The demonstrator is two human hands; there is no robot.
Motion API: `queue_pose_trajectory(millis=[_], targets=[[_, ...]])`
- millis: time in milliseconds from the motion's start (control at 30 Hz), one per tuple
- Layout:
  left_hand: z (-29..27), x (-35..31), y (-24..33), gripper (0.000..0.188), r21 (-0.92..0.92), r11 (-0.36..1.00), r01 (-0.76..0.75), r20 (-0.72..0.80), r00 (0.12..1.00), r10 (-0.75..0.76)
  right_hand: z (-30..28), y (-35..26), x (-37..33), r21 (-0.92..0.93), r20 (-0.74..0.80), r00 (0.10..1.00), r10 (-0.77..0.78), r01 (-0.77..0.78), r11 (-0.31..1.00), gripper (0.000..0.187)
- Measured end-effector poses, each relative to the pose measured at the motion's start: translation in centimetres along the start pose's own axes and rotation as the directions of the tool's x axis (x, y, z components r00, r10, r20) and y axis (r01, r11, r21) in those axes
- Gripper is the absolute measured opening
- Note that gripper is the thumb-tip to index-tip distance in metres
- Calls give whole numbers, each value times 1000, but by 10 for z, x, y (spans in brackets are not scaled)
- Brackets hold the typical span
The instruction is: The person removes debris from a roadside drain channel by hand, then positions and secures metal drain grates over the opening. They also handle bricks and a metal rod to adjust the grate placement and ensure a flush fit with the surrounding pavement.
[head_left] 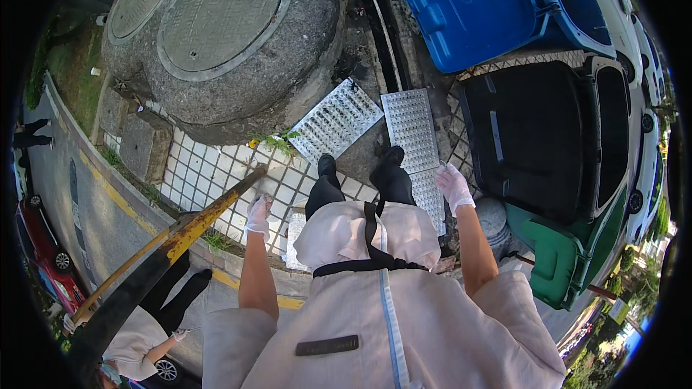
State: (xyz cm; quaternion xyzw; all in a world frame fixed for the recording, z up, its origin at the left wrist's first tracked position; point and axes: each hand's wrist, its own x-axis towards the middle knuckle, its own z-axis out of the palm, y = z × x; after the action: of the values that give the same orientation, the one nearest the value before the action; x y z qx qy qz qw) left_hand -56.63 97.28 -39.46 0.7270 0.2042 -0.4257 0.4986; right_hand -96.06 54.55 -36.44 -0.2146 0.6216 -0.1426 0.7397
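Observation:
My left hand (258, 216), in a thin whitish glove, hangs over the white tiled paving (205, 166). Its fingers are loosely bent, and nothing shows in them. On the other side, my right hand (454, 186) is gloved too. Its fingers are drawn together at the edge of a long perforated metal plate (412, 126); a thin thing seems to stick out at the fingertips, too small to name. A second metal plate (336, 119), dirty with dark stains, lies at an angle left of it. My dark shoes (326, 166) stand at the near ends of the plates.
A concrete mound with round covers (222, 14) rises ahead left. Blue (468, 7), black (533, 137) and green (555, 259) bins line the right. A rusty yellow pole (209, 220) slants in from the left. Behind it, another gloved person (140, 342) stands on the road.

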Motion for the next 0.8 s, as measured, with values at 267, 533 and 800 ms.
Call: queue_pose_trajectory(millis=[267,533,800], targets=[[73,-31,-92,17,-223,959,175,-366,897,-249,76,-65,127,-553,240,958,154,5,833,28],[99,42,-172,19,-142,972,187,-530,815,-234,94,-30,322,-748,389,896,212,173,640,25],[126,303,-300,24,65,973,222,-488,857,-163,122,85,566,-901,434,897,-86,430,-61,33]])
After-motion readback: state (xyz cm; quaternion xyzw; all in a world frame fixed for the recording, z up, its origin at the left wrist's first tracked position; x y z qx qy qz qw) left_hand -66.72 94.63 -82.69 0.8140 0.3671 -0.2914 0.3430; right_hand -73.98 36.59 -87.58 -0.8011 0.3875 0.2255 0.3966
